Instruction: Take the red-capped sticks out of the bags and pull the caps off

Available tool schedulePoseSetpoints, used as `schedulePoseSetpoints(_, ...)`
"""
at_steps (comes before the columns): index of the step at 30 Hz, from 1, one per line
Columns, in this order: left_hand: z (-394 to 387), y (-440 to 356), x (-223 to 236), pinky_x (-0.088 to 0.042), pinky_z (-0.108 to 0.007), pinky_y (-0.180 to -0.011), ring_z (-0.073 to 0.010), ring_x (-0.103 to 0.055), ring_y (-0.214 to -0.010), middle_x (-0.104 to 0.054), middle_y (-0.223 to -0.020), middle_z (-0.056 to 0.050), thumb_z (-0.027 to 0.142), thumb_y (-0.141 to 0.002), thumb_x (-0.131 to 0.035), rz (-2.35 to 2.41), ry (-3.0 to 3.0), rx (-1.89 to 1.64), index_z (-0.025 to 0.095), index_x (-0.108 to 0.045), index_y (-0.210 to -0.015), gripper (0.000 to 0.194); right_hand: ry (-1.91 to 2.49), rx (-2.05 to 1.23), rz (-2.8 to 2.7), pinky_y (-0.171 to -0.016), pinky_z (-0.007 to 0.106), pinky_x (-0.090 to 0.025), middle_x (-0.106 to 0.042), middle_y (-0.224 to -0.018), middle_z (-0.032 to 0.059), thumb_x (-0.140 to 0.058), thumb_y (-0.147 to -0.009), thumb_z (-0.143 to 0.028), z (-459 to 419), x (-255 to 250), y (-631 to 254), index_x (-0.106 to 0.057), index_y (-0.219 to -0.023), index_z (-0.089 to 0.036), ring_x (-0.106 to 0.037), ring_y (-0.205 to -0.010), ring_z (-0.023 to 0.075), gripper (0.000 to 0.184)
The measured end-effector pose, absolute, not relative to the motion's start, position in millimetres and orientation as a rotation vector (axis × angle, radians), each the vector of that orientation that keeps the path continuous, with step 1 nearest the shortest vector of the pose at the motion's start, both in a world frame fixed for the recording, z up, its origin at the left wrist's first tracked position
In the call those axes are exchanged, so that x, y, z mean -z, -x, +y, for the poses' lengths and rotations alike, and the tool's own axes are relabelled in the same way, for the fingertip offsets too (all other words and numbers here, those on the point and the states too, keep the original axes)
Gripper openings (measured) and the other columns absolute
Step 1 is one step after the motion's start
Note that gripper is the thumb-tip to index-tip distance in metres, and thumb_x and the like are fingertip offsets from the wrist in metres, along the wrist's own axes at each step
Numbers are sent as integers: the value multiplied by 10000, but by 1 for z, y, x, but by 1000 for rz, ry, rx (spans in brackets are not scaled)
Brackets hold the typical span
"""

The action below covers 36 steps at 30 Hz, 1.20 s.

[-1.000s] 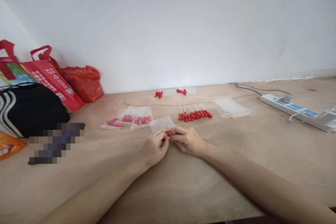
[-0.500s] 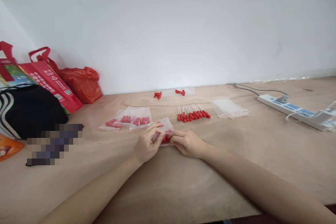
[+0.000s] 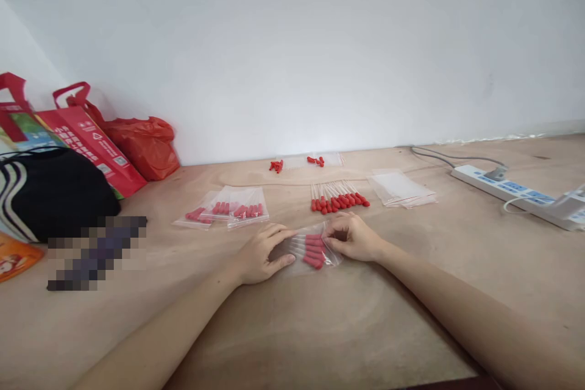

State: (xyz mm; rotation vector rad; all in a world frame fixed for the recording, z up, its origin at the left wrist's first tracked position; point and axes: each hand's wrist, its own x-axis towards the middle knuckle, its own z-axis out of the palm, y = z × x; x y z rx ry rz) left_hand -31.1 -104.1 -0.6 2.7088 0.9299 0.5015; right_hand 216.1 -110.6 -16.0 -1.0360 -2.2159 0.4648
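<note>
Zip bag [image 3: 329, 261], one and clear, lies flat on the wooden worktop [image 3: 256, 335] between two bare hands, with what look like five red-bulbed droppers [image 3: 314, 250] inside, their bulbs toward its right end. Left hand [image 3: 267, 256] rests at the left end of this bag, thumb and fingers spread apart over the film. Right hand [image 3: 356, 239] has its grip closed at the other end, thumb and forefinger together on the edge.

Left of and beyond the zip bag are three filled bags [image 3: 261, 201], overlapping, each with several red bulbs; exact counts blur together. Straight beyond it, slightly right, one row of loose droppers [image 3: 340, 200] lies bulbs nearest, roughly a dozen or more. Farther beyond the zip bag, near the wall, sit two small clusters of red pieces [image 3: 276, 166]. To its right and beyond is one stack of flat clear bags [image 3: 397, 186], too thin to count; well right of it, one white power strip [image 3: 521, 192]. Well left of the zip bag stand one red plastic bag [image 3: 148, 149], one red carrier with white print [image 3: 89, 141] and one black drawstring bag [image 3: 68, 195] with white stripes.
</note>
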Motion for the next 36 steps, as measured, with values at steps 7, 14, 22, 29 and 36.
schedulePoseSetpoints(7,-105,30,6,-442,-301,-772,-174,-528,-880,-553,-981,-58,316,-794,-523,946,-2697,-627,192,-522,-1081,313,1058,-499,-2276,-724,275,-353,-630,-696,-4,-644,-672,-411,-109,17,-217,-653,-789,-212,-537,-719,139,230)
schedulePoseSetpoints(14,-105,28,9,-435,-302,-755,-171,-525,-857,-560,-944,-49,312,-808,-503,996,-2690,-668,197,-532,-1035,256,1092,-481,-2317,-765,313,-345,-626,-851,26,-698,-535,-529,-109,18,-217,-606,-989,-228,-535,-840,188,553)
schedulePoseSetpoints(22,-106,27,8,-437,-301,-741,-174,-533,-845,-572,-933,-55,306,-814,-493,1021,-2687,-689,182,-538,-1013,238,1167,-473,-2307,-716,293,-370,-626,-813,14,-728,-520,-458,-118,8,-208,-597,-950,-219,-541,-784,174,509)
schedulePoseSetpoints(29,-104,26,10,-433,-294,-732,-167,-538,-818,-591,-895,-55,306,-842,-460,1037,-2695,-724,174,-554,-987,217,1128,-801,-2023,-513,197,-388,-556,-670,-41,-662,-564,-188,-123,16,-195,-482,-813,-184,-503,-561,84,307)
schedulePoseSetpoints(36,-103,26,10,-429,-302,-738,-171,-537,-825,-606,-883,-48,297,-831,-484,1009,-2695,-706,178,-557,-987,209,1148,-937,-1913,-471,179,-378,-531,-721,-32,-648,-584,-194,-122,7,-203,-478,-840,-174,-455,-513,49,308)
